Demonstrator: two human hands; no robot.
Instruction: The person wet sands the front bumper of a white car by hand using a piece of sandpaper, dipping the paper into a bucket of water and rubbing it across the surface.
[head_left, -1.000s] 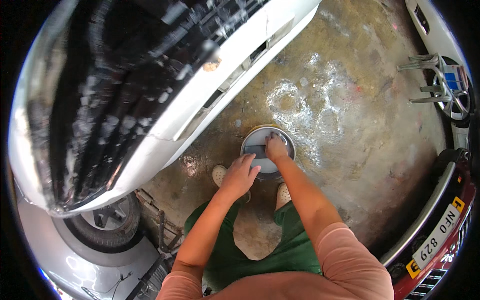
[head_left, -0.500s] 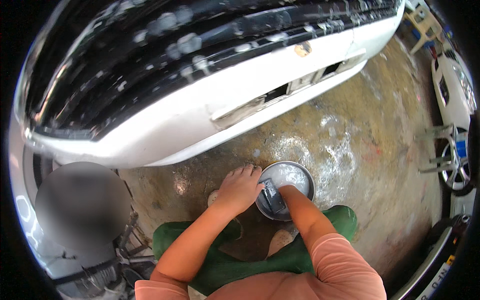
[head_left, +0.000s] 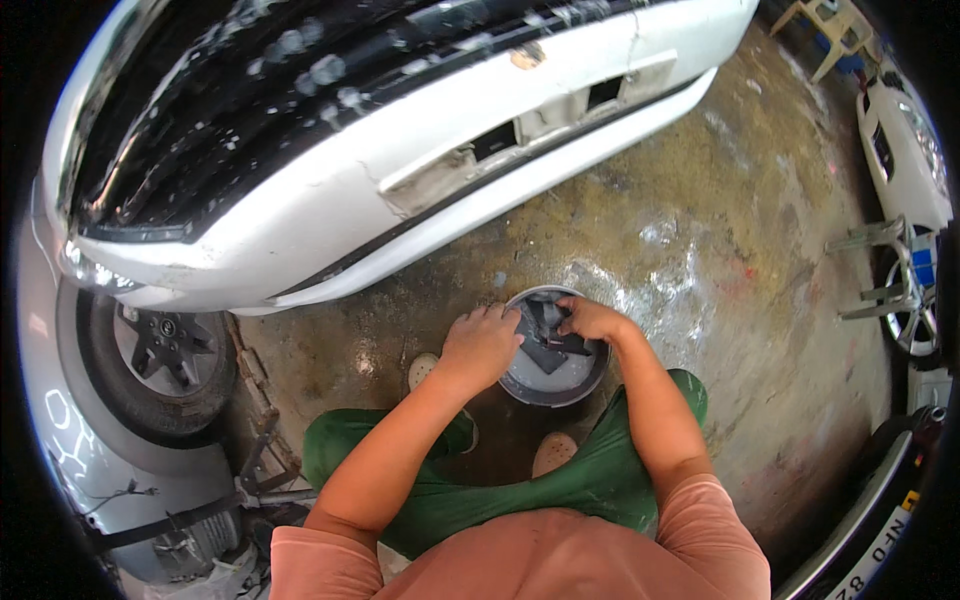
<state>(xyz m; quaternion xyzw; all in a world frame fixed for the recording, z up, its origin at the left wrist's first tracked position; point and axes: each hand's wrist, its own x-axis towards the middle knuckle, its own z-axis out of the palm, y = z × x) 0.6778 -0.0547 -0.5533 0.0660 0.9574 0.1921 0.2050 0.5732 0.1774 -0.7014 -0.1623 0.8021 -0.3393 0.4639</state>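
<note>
A round basin (head_left: 601,368) of cloudy grey water stands on the floor between my shoes, with limp dark sheets (head_left: 543,352) soaking in it. My left hand (head_left: 482,342) is at its left rim, fingers loosely bent and slightly apart, fingertips and thumb beside the sheets. Inside the right half, my right hand (head_left: 588,317) pinches a dark piece, its fingertips partly hidden among the sheets.
A white bumper (head_left: 300,250) with a black, spotted upper part spans the upper left. A wheel (head_left: 165,360) and grey body panel sit left, beside metal framework. Plastic chairs (head_left: 835,35), another white bumper (head_left: 890,150), a propped wheel and a plated bumper (head_left: 850,530) line the right.
My right hand has risen from deep in the water to the basin's upper right, with the dark sheets now bunched under it. The view has shifted with my head.
</note>
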